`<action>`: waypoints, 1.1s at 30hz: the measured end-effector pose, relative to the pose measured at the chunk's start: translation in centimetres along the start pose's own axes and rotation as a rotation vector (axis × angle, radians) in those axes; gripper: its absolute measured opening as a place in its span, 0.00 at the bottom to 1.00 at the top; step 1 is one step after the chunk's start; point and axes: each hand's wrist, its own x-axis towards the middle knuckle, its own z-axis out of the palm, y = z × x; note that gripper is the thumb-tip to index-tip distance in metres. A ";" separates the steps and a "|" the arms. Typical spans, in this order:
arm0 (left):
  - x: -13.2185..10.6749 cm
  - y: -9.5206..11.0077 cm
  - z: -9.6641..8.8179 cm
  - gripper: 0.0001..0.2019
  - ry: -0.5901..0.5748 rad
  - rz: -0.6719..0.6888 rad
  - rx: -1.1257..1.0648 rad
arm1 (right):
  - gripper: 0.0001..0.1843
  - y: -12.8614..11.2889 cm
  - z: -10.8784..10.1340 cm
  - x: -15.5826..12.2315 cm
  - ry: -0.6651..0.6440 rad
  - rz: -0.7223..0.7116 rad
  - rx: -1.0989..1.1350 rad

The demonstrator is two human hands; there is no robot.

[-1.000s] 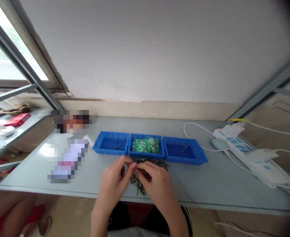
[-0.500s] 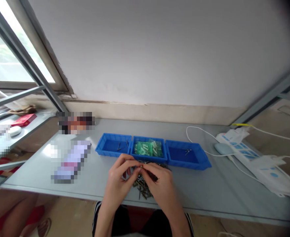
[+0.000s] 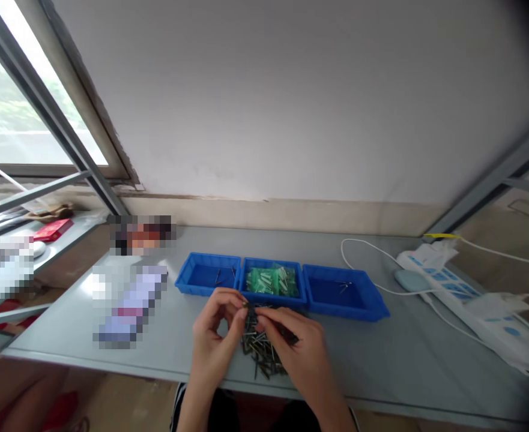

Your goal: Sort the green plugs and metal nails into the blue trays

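Over a pile of metal screws or bolts (image 3: 262, 354) near the front edge, my two hands work close together. The fingertips of my left hand (image 3: 217, 330) pinch a small brass-coloured metal piece (image 3: 245, 304). My right hand (image 3: 299, 341) is beside it, thumb and forefinger closed near the piece; what sits between them is too small to make out. Behind the hands stand three blue bins in a row. A few screws lie in the left bin (image 3: 201, 275) and the right bin (image 3: 336, 297). Green-tinted packets (image 3: 268, 281) of fasteners fill the middle bin (image 3: 248, 296).
A blurred-out flat object (image 3: 131, 303) lies left on the grey table (image 3: 165, 354), another blurred item (image 3: 145, 235) behind it. On the right are a white power strip (image 3: 444, 279), cables and plastic-wrapped items (image 3: 498, 315). Another person's legs (image 3: 16, 390) show at lower left.
My hands have drawn slightly apart, the brass-coloured piece staying in my left fingertips. The camera has tilted up a little, so everything sits lower in view.
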 end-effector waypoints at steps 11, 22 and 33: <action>0.9 -0.3 -2.0 0.11 0.523 -0.045 0.438 | 0.14 1.5 -2.9 -1.1 0.185 0.083 -0.108; 0.6 -0.4 -2.9 0.13 0.303 -0.040 0.598 | 0.16 2.5 -4.7 -0.9 0.322 0.183 -0.124; 0.2 -1.2 -3.6 0.14 -0.445 -0.211 0.683 | 0.21 2.7 -4.8 -0.6 0.478 0.331 0.066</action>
